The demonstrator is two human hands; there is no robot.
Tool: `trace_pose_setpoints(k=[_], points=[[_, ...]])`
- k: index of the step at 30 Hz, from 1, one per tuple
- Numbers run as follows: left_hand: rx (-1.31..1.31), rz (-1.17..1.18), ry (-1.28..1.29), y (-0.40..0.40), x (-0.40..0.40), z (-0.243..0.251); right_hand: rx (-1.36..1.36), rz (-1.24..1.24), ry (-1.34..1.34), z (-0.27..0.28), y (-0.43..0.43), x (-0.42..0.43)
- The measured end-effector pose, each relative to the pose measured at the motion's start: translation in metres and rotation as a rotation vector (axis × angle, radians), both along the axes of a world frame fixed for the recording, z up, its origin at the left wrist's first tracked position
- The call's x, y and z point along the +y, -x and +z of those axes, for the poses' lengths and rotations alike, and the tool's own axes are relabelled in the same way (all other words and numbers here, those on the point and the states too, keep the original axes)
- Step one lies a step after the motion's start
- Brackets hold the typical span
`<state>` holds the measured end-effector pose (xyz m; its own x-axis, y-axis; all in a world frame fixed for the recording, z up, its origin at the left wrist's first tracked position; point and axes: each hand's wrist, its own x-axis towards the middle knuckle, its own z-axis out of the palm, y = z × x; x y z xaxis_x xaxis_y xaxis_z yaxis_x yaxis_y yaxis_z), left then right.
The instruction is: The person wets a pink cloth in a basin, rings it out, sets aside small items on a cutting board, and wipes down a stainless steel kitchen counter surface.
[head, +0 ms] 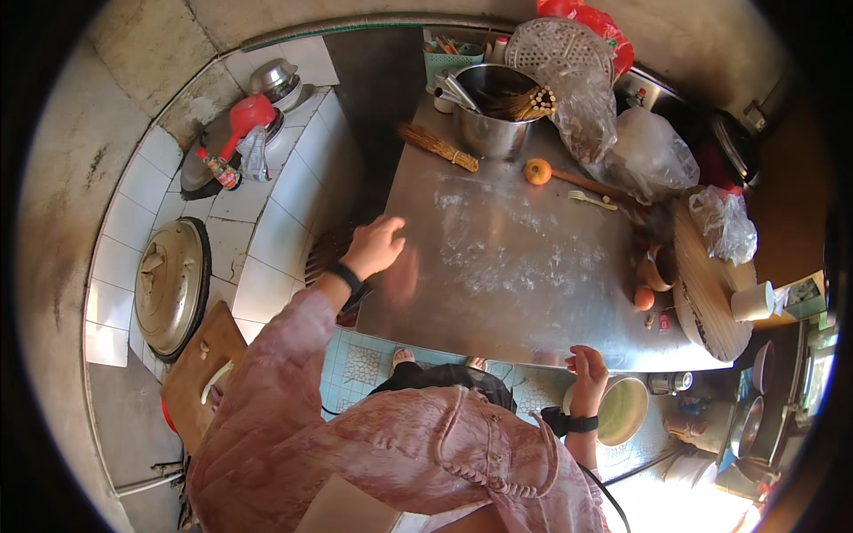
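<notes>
My left hand (378, 246) reaches past the left edge of the metal-topped table (506, 320), with its fingers apart and nothing in it. A dark band circles that wrist. White flour-like powder (520, 260) is smeared over the tabletop to its right. By the table's front edge, my right hand (589, 374) hangs with loosely bent fingers and holds nothing that I can see. A dark band circles this wrist too. Nearest to it on the table are a tomato-like red fruit (644, 298) and a round wooden board (713, 286).
A steel pot (496, 126), a straw whisk (440, 146), an orange-red round fruit (537, 171) and plastic bags (653, 153) stand at the back. On the tiled stove at left are a lidded wok (172, 286) and a red ladle (248, 116). A bucket (623, 411) is on the floor.
</notes>
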<state>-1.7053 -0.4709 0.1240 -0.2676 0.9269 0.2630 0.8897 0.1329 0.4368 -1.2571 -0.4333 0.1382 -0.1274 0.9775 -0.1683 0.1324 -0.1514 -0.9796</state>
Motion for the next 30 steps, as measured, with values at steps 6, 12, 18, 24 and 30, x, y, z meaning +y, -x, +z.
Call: trace_pose_setpoints(k=[6, 12, 18, 24, 30], points=[[0.243, 0.021, 0.259, -0.028, 0.130, 0.000, -0.090, -0.004, 0.007, -0.008, -0.031, 0.006], [0.345, -0.068, 0.285, -0.024, 0.213, -0.032, -0.150, -0.186, 0.049, -0.011, -0.041, -0.025], [0.500, -0.025, 0.266, -0.009, 0.232, -0.052, -0.169, -0.300, 0.130, -0.011, -0.050, -0.047], [0.381, -0.070, -0.066, 0.028, 0.212, -0.042, -0.159, -0.246, 0.092, -0.014, -0.035, -0.031], [-0.713, 0.065, -0.639, 0.100, 0.124, 0.030, -0.030, -0.158, 0.081, -0.024, -0.018, -0.011]])
